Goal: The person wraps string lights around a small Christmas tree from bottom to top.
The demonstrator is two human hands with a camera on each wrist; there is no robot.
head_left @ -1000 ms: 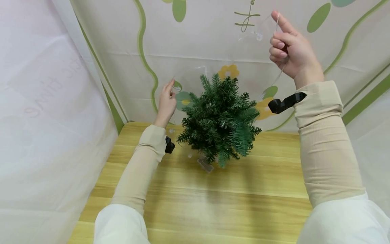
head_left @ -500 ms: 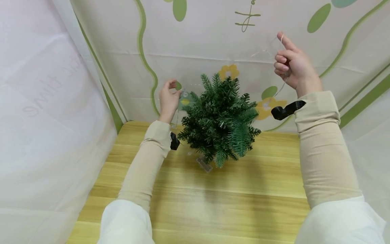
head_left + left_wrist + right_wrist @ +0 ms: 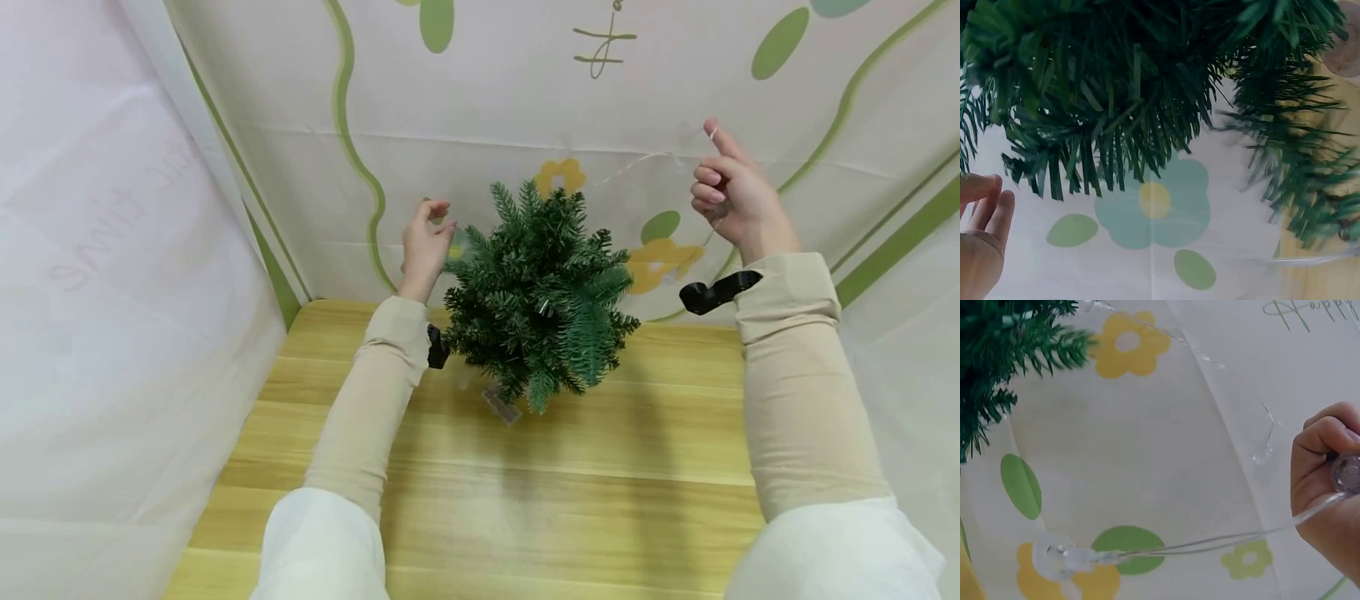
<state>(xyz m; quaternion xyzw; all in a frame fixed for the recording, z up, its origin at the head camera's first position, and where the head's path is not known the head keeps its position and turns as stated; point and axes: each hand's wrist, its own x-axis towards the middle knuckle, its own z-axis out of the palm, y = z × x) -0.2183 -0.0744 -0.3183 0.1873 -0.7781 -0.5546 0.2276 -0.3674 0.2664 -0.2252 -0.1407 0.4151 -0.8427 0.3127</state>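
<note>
A small artificial Christmas tree (image 3: 540,292) stands on the wooden table, between my hands. My right hand (image 3: 742,196) is raised to its right, fingers curled round a clear string of lights (image 3: 1210,542); the strand loops over the raised index fingertip. One round clear bulb (image 3: 1054,555) hangs on the strand, and another bulb (image 3: 1347,472) sits against the palm. From the raised finger the wire runs back behind the treetop. My left hand (image 3: 427,250) is beside the tree's left branches, fingers loosely bent, thumb apart, nothing visible between them.
A small clear rectangular box (image 3: 501,406) lies on the wooden table (image 3: 480,508) at the tree's front foot. Behind stands a pale fabric backdrop (image 3: 465,100) with printed flowers; a white cloth panel (image 3: 112,333) rises on the left.
My right hand has come down and slightly right with the string of lights. My left hand has moved a little right, closer to the tree; the bulb beside its fingers is out of sight.
</note>
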